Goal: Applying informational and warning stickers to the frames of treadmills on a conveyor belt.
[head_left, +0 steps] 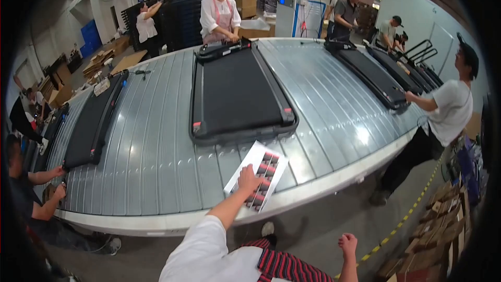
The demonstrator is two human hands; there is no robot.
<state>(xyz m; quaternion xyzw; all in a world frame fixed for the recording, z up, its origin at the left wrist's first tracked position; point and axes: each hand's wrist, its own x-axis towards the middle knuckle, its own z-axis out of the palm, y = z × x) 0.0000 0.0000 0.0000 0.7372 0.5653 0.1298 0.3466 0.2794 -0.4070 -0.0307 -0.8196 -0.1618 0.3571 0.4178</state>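
Here's the white sheet with red-and-black labels, at the table's near edge; the left hand rests on it, fingers slightly spread, any grip unclear. Clear of the table, the right hand is raised, fingers curled inward.

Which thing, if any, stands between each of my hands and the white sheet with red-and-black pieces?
Nothing visible blocks the left hand: it rests on the white sheet. The right hand is apart from it; in the picture, only floor and the work surface's white rim show between.
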